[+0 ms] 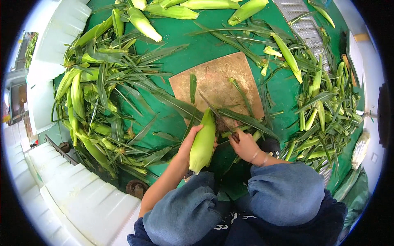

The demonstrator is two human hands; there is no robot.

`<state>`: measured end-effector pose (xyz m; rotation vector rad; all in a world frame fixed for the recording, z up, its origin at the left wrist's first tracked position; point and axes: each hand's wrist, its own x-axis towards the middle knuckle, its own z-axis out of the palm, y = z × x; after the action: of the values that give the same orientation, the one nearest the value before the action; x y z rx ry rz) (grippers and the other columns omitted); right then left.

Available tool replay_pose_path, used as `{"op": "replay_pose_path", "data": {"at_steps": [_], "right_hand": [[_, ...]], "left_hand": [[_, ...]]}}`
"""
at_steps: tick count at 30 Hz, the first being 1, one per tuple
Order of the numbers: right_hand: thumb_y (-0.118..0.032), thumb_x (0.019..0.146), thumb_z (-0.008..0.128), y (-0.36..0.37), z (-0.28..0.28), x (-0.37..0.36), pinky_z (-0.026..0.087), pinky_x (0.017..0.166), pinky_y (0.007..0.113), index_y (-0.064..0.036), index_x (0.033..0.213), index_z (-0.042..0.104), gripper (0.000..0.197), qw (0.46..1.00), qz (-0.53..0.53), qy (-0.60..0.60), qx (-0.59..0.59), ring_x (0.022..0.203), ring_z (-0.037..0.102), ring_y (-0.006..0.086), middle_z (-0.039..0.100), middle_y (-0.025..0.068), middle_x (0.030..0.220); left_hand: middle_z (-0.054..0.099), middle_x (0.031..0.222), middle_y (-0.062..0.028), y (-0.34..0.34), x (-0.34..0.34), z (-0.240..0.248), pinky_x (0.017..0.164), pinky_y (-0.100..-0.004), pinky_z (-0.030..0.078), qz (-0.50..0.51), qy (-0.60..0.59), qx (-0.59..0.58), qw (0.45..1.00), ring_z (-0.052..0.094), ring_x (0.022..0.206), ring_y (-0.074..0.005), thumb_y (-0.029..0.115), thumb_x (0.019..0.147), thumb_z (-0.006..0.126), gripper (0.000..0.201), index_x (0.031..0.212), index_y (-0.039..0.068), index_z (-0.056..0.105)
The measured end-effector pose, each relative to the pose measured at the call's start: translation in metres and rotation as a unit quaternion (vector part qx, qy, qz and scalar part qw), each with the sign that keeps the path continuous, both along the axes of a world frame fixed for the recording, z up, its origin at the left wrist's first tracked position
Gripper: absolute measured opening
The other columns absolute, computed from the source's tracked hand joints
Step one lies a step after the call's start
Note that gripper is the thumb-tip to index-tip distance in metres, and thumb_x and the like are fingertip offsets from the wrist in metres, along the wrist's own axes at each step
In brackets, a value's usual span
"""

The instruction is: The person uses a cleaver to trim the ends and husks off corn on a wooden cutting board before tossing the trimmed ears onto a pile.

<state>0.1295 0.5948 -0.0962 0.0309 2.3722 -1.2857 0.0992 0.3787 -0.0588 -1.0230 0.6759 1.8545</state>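
Note:
My left hand point(192, 143) is wrapped round a green ear of corn point(202, 147), husk still on, its thick pale end toward my knees. Its fingers curl behind the ear. My right hand point(245, 146) is closed on the handle of a knife point(217, 117), whose blade slants up and left past the tip of the ear. Beneath the blade, long green leaves cross a worn, brownish cutting board point(219, 80). Whether the edge touches the ear's tip I cannot tell.
Corn husks and leaves point(100, 86) lie heaped on the left, with another heap point(324, 110) on the right. Several ears of corn point(172, 11) rest on the green floor point(180, 37) at the far side. White foam boxes point(82, 201) stand along the left.

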Motion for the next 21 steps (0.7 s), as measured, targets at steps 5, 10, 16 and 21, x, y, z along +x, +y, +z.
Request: {"op": "replay_pose_path", "data": {"at_steps": [5,10,16,21], "right_hand": [[-0.022,0.084,0.063,0.028,0.016,-0.032,0.044,0.053,0.042,0.0031,0.081,0.052,0.027,0.988,-0.137,-0.002,0.066,0.057,0.056,0.0377,0.057,0.0195,0.064],[-0.024,0.085,0.061,0.004,0.011,-0.104,0.044,0.054,0.04,0.0018,0.085,0.054,0.027,0.999,-0.017,0.046,-0.021,0.054,0.054,0.0333,0.054,0.0169,0.061],[-0.026,0.09,0.056,0.02,0.012,-0.211,0.033,0.034,0.026,-0.0105,0.078,0.046,0.022,0.925,-0.188,-0.2,-0.263,0.038,0.04,0.0093,0.041,-0.0014,0.052],[-0.026,0.09,0.056,0.087,0.017,-0.154,0.028,0.032,0.026,-0.0161,0.077,0.041,0.022,0.87,-0.367,-0.224,-0.24,0.035,0.03,0.0074,0.033,-0.0052,0.049]], "left_hand": [[0.061,0.083,-0.0131,-0.04,0.002,0.034,0.064,-0.0327,0.051,-0.023,0.037,-0.098,0.994,0.06,0.07,-0.0212,0.046,0.081,0.053,0.061,0.121,0.0,0.049],[0.063,0.086,-0.0119,-0.099,-0.061,-0.028,0.061,-0.0319,0.052,-0.008,0.249,-0.244,0.937,0.063,0.072,-0.022,0.039,0.078,0.06,0.049,0.11,0.002,0.052],[0.062,0.096,-0.0117,-0.075,-0.244,-0.016,0.074,-0.0357,0.051,0.095,0.307,-0.21,0.924,0.061,0.083,-0.0227,0.037,0.084,0.062,0.045,0.112,0.003,0.054],[0.059,0.103,-0.0091,-0.038,-0.34,-0.034,0.082,-0.0356,0.048,0.222,0.345,-0.174,0.895,0.058,0.093,-0.0223,0.028,0.085,0.061,0.042,0.118,0.004,0.051]]}}
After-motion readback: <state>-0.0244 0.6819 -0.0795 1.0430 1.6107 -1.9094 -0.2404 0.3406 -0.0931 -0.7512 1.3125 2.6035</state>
